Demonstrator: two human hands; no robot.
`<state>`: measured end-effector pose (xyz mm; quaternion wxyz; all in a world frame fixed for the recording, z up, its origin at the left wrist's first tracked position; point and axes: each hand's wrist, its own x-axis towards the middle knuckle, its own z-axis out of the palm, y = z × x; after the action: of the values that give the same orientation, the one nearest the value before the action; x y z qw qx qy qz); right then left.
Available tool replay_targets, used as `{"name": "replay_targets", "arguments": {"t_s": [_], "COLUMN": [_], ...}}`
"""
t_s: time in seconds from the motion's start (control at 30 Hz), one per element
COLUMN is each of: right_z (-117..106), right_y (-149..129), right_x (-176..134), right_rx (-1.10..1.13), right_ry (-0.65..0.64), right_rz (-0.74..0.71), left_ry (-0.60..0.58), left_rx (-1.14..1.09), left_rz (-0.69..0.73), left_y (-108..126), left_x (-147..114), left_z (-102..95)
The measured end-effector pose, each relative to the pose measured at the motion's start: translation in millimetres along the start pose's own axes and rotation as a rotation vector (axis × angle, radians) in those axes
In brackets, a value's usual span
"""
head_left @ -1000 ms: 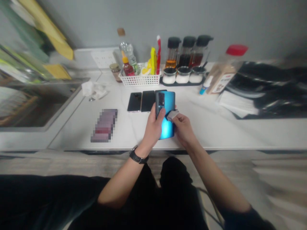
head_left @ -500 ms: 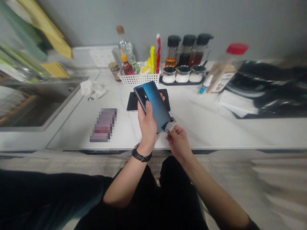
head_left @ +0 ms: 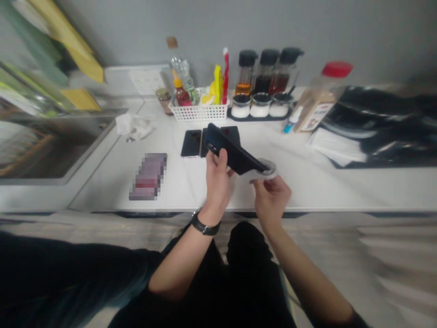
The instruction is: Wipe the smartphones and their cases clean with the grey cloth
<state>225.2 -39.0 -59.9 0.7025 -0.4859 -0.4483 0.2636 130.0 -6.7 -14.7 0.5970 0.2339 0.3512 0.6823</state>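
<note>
My left hand grips a dark phone by its sides, thumb near the camera bump. The phone is tilted above the counter. At its right end, a soft, whitish, partly see-through piece curls around the edge; whether it is a clear case or a wipe I cannot tell. My right hand pinches this piece from below. Behind the held phone, several dark phones lie side by side, partly covered by it. A pixelated flat rectangular thing lies to the left.
A white basket with bottles and packets stands at the back, beside seasoning jars and a red-capped jar. Crumpled tissue lies near the sink. White napkins and black plastic are at the right.
The phone has turned from its blue back facing me to a steep tilt, and both hands have shifted right. The whitish piece is spread further along its end. More of the phones behind shows.
</note>
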Motion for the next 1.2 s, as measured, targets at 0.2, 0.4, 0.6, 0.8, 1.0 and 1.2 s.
{"name": "replay_targets", "arguments": {"t_s": [0.2, 0.4, 0.6, 0.8, 1.0, 1.2], "right_z": [-20, -12, -8, -29, -12, -17], "right_y": [7, 0, -18, -6, -14, -24], "right_x": [-14, -1, -4, -23, 3, -15], "right_rx": [-0.474, -0.651, -0.521, -0.62, -0.535, -0.53], "right_ry": [-0.375, -0.668, -0.822, -0.936, -0.845, -0.825], "right_rz": [-0.833, -0.6, -0.551, -0.489, -0.476, -0.454], "left_ry": [0.003, -0.243, -0.222, -0.07, -0.119, -0.162], "left_rx": [-0.077, -0.024, -0.015, -0.039, -0.045, 0.128], "left_rz": [-0.335, -0.463, -0.369, -0.341, -0.452, -0.287], "left_y": [20, 3, 9, 18, 6, 15], "left_x": [10, -5, -2, 7, -6, -8], "left_z": [-4.7, -11.1, -9.5, -18.8, -10.2, -9.3]}}
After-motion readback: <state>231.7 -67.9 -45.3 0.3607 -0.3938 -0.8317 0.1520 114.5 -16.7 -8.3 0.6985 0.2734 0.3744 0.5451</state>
